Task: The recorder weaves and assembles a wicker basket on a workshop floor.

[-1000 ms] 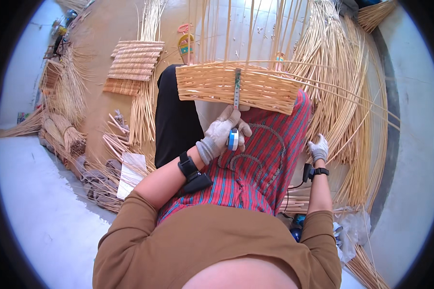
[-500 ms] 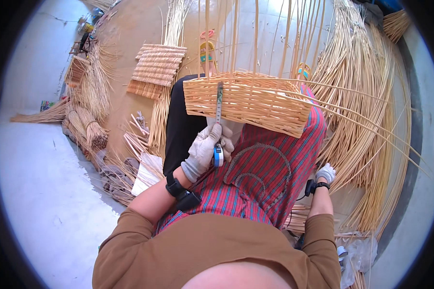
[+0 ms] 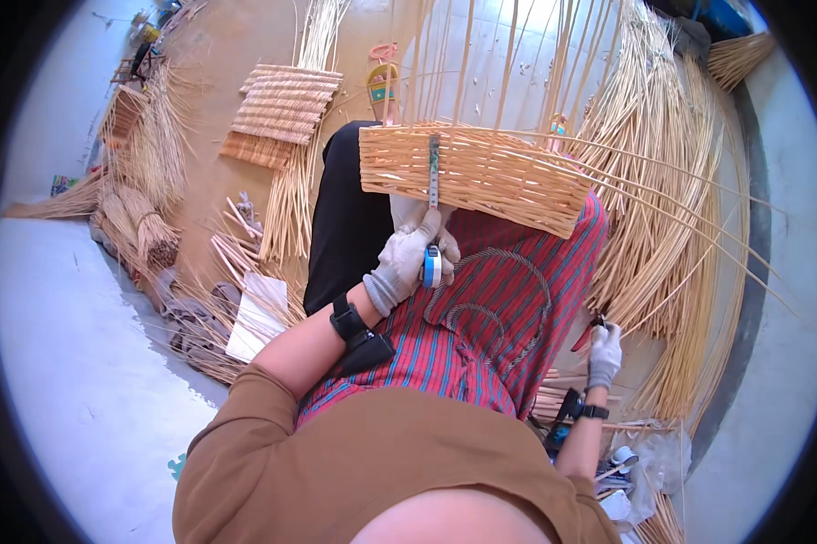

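My gloved left hand (image 3: 399, 263) is closed around a blue and white tape measure (image 3: 433, 267). Its blade runs up across the near wall of a partly woven wicker basket (image 3: 508, 177), with the end close to the woven rim. The basket rests on its side across my knees, tall bare stakes (image 3: 464, 68) rising from its far edge and loose strands trailing to the right. Low at my right side, my gloved right hand (image 3: 604, 355) grips a small tool with red handles (image 3: 582, 337) and a dark head; its exact kind is too small to tell.
A big heap of long willow rods (image 3: 667, 218) spreads over the floor on the right. To the left lie a woven panel (image 3: 286, 104), tied rod bundles (image 3: 154, 236) and a white sheet (image 3: 258, 317). A clear plastic bag (image 3: 664, 462) sits at lower right.
My right hand has moved down and back toward me, and the red-handled tool now shows in it. The basket, tape measure and left hand have shifted slightly up and right in view.
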The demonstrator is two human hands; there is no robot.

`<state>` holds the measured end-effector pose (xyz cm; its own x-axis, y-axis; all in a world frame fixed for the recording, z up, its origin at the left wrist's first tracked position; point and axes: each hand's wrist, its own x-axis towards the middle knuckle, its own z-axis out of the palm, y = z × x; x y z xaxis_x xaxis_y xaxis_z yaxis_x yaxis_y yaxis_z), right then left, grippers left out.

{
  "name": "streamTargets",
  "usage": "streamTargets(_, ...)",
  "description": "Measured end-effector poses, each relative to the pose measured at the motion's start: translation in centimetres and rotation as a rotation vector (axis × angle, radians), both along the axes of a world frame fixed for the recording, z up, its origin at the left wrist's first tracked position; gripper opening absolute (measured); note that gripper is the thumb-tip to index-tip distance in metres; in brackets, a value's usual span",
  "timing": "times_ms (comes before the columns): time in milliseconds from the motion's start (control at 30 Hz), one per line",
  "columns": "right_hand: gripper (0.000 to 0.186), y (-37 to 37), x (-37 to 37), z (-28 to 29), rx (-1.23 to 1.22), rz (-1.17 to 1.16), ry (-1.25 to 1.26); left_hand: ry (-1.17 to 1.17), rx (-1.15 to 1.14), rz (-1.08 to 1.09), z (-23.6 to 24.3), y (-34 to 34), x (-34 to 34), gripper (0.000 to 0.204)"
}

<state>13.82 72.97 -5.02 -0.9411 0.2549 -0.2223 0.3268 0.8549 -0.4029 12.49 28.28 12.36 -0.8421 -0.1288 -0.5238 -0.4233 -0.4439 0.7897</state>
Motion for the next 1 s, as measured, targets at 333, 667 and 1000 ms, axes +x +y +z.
streamTargets(333, 0.068, -5.0, 1.6, 10.9, -1.036, 0.0, -0.168, 0.051, 0.081, 0.014, -2.5, -0.2, 0.0, 0.032)
streamTargets(667, 0.071, -10.9, 1.8, 23.0, -0.612, 0.24, -0.059, 0.086, 0.059, -0.379, -0.9, -2.3, 1.9, 0.027)
streamTargets(1000, 0.027, -29.9, -15.7, 39.8, 0.591, 1.339, 0.692, 0.803, -1.313, -0.405, 7.8, 6.1, -4.8, 0.024)
